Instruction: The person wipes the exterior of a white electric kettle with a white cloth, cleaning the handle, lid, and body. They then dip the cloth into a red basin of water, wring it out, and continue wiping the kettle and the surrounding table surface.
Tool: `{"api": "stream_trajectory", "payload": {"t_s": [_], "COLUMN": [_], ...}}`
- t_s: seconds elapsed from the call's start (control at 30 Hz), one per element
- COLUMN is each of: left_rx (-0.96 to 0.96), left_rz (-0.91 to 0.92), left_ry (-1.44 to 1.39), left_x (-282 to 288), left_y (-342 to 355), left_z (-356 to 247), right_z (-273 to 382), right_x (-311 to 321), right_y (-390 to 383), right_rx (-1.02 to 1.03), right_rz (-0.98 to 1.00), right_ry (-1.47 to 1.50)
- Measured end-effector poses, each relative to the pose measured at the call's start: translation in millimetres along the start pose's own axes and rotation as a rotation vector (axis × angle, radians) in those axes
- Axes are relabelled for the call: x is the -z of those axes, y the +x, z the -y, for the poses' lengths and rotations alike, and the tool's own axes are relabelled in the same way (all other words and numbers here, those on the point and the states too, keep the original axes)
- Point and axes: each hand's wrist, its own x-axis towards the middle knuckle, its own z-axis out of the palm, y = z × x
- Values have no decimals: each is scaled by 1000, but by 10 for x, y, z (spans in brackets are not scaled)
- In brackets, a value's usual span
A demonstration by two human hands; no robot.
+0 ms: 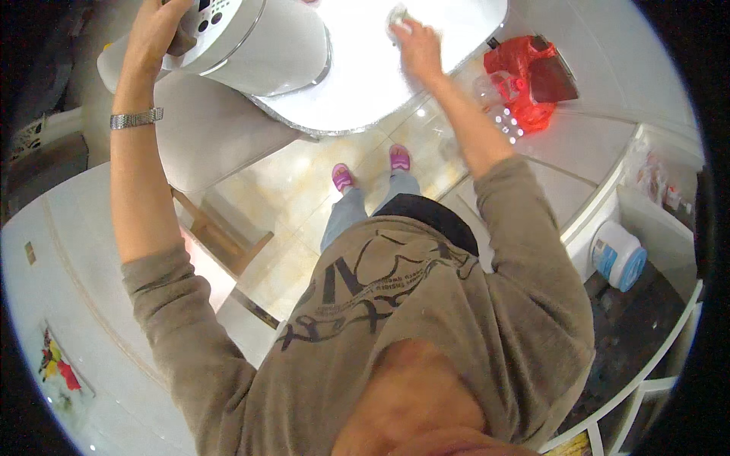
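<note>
At the upper left, my left hand (157,29) grips the edge of a white, rounded countertop appliance (277,49) with dark buttons on its panel. The frame's top edge cuts off part of its fingers, and a dark patch lies beneath them. That appliance stands on a glossy white table (361,91) with a rounded end. Farther right, my right hand (420,52) presses a crumpled whitish cloth (397,15) against the tabletop, its fingers closed on it. The cloth is partly hidden by the fingers.
A grey padded seat (220,129) sits beside the table. On the right are a red plastic bag (536,110) and a clear bottle (494,89). A shelf unit holds a white tub with a blue label (617,254). A white surface (91,289) curves along the left.
</note>
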Motion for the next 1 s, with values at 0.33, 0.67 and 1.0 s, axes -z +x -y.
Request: {"api": "stream_trajectory", "payload": {"t_s": [0.33, 0.67, 1.0], "left_rx": [167, 109, -148], "left_rz": [-37, -23, -194], "left_ry": [115, 46, -22], "left_x": [-60, -22, -8], "left_y": [-343, -296, -258], "left_z": [-779, -545, -303], "right_z": [879, 812, 1854], "right_x": [342, 713, 276], "right_y": [-662, -799, -826], "right_rx": [-136, 179, 85], "right_rz": [232, 282, 140], "right_ry": [539, 27, 139]}}
